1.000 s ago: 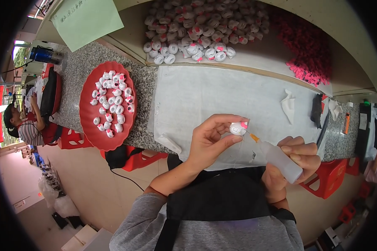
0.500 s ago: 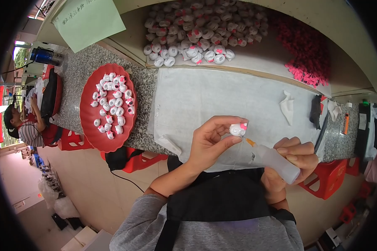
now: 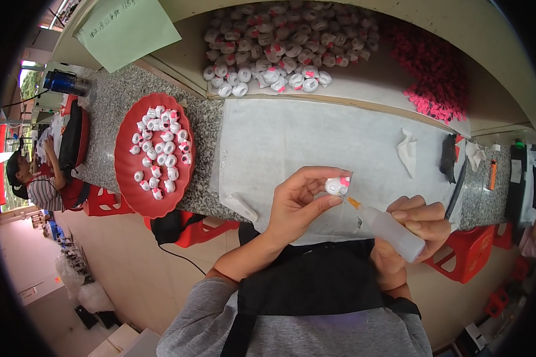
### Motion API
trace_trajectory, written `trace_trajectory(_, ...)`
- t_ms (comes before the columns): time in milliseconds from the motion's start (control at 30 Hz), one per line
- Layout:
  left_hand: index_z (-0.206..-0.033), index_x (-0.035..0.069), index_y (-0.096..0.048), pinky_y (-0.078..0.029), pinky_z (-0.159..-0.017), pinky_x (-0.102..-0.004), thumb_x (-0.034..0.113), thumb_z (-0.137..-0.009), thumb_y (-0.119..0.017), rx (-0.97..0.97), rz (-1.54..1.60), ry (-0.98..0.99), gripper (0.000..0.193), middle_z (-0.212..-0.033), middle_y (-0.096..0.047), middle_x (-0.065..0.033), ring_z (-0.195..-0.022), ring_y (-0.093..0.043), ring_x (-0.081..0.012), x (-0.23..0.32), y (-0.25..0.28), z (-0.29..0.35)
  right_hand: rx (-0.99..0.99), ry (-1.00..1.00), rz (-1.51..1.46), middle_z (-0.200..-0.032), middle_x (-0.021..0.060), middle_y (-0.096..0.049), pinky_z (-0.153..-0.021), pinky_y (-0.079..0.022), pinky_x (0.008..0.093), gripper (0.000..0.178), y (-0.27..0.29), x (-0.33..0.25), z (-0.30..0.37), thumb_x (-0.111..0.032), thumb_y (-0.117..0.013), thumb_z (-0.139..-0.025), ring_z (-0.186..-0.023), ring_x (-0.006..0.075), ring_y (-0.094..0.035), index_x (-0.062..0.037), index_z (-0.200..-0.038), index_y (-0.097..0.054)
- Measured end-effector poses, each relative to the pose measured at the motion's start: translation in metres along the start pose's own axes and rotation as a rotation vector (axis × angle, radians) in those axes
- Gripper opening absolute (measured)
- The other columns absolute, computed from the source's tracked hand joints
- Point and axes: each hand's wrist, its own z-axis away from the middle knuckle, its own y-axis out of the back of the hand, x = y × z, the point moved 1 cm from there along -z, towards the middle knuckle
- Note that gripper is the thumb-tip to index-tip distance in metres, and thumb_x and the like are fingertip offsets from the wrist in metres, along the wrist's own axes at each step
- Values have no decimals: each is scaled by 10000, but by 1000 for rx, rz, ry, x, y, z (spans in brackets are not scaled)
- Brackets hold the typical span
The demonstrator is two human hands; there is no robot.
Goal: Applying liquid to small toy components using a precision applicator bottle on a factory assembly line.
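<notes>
Small white-and-pink piece [image 3: 337, 186], tilted translucent bottle [image 3: 393, 233], orange nozzle [image 3: 354, 203] just beside piece

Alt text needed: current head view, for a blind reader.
A person's left hand pinches a small white figurine piece with a pink bow while the right hand holds a squeeze bottle, its orange tip close to the piece. To the left sits a red scalloped tray of similar pieces; a shelf beyond holds many more, beside pink parts.

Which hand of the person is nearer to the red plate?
The left hand: it is to the right of the red plate, holding a small white figure. The right hand, gripping a bottle, is farther right.
</notes>
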Motion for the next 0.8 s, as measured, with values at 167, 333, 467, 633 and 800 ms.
trace_trajectory(167,-977,-24,-444,-425,-784,-272,-91,-686,-526,1,3,-16,310,-1013,-491,-173,-912,-508,-177,-1,1,0,3,0,21,-733,63,-413,-466,-367,212,411,0,0,0,-153,-712,-592,-539,108,-402,-66,-789,-361)
trace_trajectory(333,-980,-21,-442,-433,-783,-284,-83,-689,-523,4,26,12,308,-1011,-491,-173,-904,-512,-175,-2,2,-1,-15,34,19,-733,62,-416,-459,-359,212,403,3,3,0,-151,-708,-595,-540,107,-396,-66,-783,-362)
trace_trajectory(467,-988,-19,-438,-437,-781,-290,-78,-692,-519,-5,67,38,313,-1012,-491,-169,-899,-515,-172,-1,4,-2,7,26,2,-735,56,-409,-469,-355,206,390,1,3,-2,-120,-695,-594,-543,105,-384,-70,-786,-360)
trace_trajectory(633,-989,-17,-442,-423,-784,-268,-85,-689,-523,5,41,17,318,-1015,-493,-163,-915,-505,-169,-1,3,-2,89,3,-69,-735,50,-401,-475,-355,202,385,-1,0,-2,-106,-687,-590,-542,101,-378,-80,-790,-358)
trace_trajectory(800,-990,-14,-455,-405,-774,-248,-94,-689,-526,5,-88,-55,319,-1018,-486,-145,-942,-480,-161,0,2,0,57,4,-33,-727,53,-404,-453,-366,209,396,-4,2,0,-125,-700,-586,-543,108,-396,-76,-781,-359)
